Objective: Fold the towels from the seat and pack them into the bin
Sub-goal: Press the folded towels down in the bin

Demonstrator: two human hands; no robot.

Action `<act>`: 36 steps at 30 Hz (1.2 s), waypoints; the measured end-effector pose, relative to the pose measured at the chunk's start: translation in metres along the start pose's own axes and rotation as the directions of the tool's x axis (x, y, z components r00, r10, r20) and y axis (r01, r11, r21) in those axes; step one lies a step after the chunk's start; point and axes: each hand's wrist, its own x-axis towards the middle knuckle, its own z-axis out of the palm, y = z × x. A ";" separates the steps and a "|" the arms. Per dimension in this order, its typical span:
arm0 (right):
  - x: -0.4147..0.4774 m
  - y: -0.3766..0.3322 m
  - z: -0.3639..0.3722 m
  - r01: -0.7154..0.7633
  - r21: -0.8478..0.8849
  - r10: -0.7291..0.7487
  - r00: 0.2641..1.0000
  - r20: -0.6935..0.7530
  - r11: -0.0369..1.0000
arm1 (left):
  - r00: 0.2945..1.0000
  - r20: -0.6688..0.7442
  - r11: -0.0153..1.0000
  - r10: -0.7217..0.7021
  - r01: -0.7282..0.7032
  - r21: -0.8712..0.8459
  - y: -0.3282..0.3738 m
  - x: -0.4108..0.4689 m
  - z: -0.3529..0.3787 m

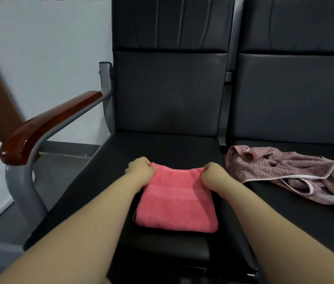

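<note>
Pink towel on black seat, folded into compact rectangle; far corners pinched by left hand and right hand. Mauve towel on neighbouring seat crumpled, unfolded. Bin out of view; packing probably all left.

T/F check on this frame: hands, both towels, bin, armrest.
1. The left hand and right hand each grip a far corner of the pink towel. True.
2. The pink towel lies crumpled. False: it lies folded flat on the black seat.
3. The mauve patterned towel lies bunched, unfolded, on the right-hand seat. True.
4. A bin stands beside the pink towel. False: no bin is in view.
5. The wooden armrest is right of the seats. False: the wooden armrest is on the left.
</note>
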 end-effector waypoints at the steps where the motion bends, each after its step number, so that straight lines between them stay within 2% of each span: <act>1: 0.001 -0.001 0.005 -0.016 -0.047 0.016 1.000 -0.012 0.999 | 0.999 -0.003 0.994 -0.033 0.033 0.100 0.000 0.004 0.006; 2: 0.003 -0.001 0.009 -0.033 -0.090 0.032 0.999 -0.015 0.995 | 0.998 -0.010 0.984 -0.063 0.064 0.169 0.001 0.008 0.011; 4: 0.006 -0.002 0.012 -0.061 -0.122 0.058 0.998 -0.027 0.991 | 0.996 -0.003 0.984 -0.094 0.093 0.154 0.002 0.014 0.014; 9: 0.016 -0.004 0.005 -0.093 0.197 0.092 0.996 0.014 0.976 | 0.981 0.157 0.979 -0.115 0.139 -0.151 -0.002 0.027 0.004; 12: 0.017 -0.001 0.000 -0.109 0.310 0.083 0.992 0.096 0.944 | 0.960 0.260 0.965 -0.105 0.162 -0.205 -0.004 0.031 -0.004; 14: 0.017 -0.002 0.000 -0.069 0.372 0.037 0.995 0.092 0.926 | 0.946 0.316 0.960 -0.072 0.151 -0.235 -0.002 0.029 -0.011; 17: 0.025 -0.004 -0.002 0.102 0.267 -0.093 0.995 -0.045 0.958 | 0.938 0.346 0.975 -0.032 0.105 -0.195 -0.003 0.028 -0.018; 19: 0.026 -0.009 -0.008 0.181 0.236 -0.169 0.983 -0.068 0.955 | 0.929 0.369 0.985 -0.027 0.088 -0.149 -0.004 0.028 -0.023; 21: 0.024 -0.011 -0.015 0.211 0.264 -0.225 0.974 0.025 0.941 | 0.910 0.415 0.991 -0.008 0.063 -0.119 -0.006 0.028 -0.026; 25: 0.020 -0.004 -0.015 0.247 0.039 -0.248 0.932 0.265 0.968 | 0.851 0.516 0.994 0.103 -0.077 -0.073 -0.008 0.026 -0.033; 27: 0.022 0.000 -0.011 0.221 0.082 -0.235 0.919 0.316 0.972 | 0.818 0.553 0.985 0.159 -0.168 -0.035 -0.004 0.022 -0.037; 29: 0.023 0.001 -0.012 0.205 0.113 -0.231 0.915 0.330 0.972 | 0.805 0.553 0.967 0.215 -0.254 -0.005 0.001 0.017 -0.039; 31: 0.024 0.002 -0.013 0.239 0.074 -0.250 0.906 0.343 0.968 | 0.805 0.530 0.951 0.266 -0.308 -0.011 0.006 0.013 -0.042; 33: 0.025 0.000 -0.014 0.289 -0.011 -0.269 0.903 0.335 0.957 | 0.808 0.510 0.944 0.294 -0.328 -0.024 0.010 0.011 -0.044; 36: 0.026 -0.003 -0.015 0.345 -0.170 -0.299 0.922 0.247 0.923 | 0.841 0.467 0.948 0.274 -0.317 0.015 0.011 0.012 -0.047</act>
